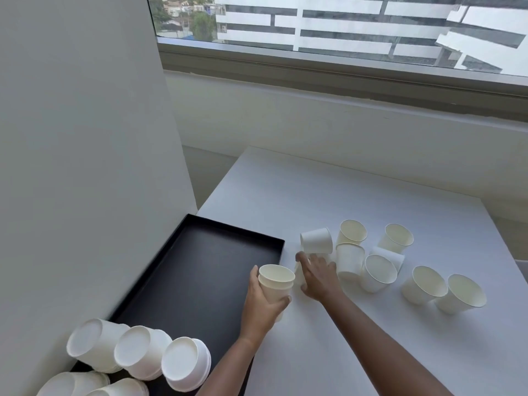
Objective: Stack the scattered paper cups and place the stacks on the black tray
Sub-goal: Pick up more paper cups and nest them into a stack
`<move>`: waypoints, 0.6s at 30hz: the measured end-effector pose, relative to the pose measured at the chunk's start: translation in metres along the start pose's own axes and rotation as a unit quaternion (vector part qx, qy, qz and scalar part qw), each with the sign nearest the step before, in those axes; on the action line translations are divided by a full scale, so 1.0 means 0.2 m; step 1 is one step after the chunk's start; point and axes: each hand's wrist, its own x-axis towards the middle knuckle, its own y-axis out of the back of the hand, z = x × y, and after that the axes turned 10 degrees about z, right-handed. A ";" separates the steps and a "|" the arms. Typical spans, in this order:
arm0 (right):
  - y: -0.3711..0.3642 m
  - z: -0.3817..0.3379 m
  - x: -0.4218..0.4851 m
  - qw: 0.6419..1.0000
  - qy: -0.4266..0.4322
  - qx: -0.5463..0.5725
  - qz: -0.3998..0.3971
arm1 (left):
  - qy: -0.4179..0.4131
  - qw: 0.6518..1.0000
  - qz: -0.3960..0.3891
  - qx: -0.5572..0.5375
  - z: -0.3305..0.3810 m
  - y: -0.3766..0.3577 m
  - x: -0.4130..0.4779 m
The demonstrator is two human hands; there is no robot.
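Stacks (pixel 183 364) crowd near end of black tray (pixel 205 261).

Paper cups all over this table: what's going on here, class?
A person is stacking them. The left hand holds a short stack beside the black tray; the right hand reaches into the loose cups on the white table. Finished stacks lie at the tray's near end.
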 end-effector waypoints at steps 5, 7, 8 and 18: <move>0.02 0.06 -0.12 0.963 -0.126 0.225 0.082 | -0.009 1.000 -0.004 0.011 0.01 -0.01 0.00; 0.07 0.07 -0.15 0.905 -0.188 0.361 0.127 | -0.014 1.000 -0.004 0.022 0.01 -0.01 0.00; 0.10 0.07 -0.16 0.869 -0.208 0.422 0.152 | -0.017 0.999 -0.004 0.028 0.02 -0.02 -0.01; 0.24 -0.08 -0.24 0.752 -0.157 0.610 0.193 | -0.092 0.993 -0.044 0.064 0.10 -0.09 -0.08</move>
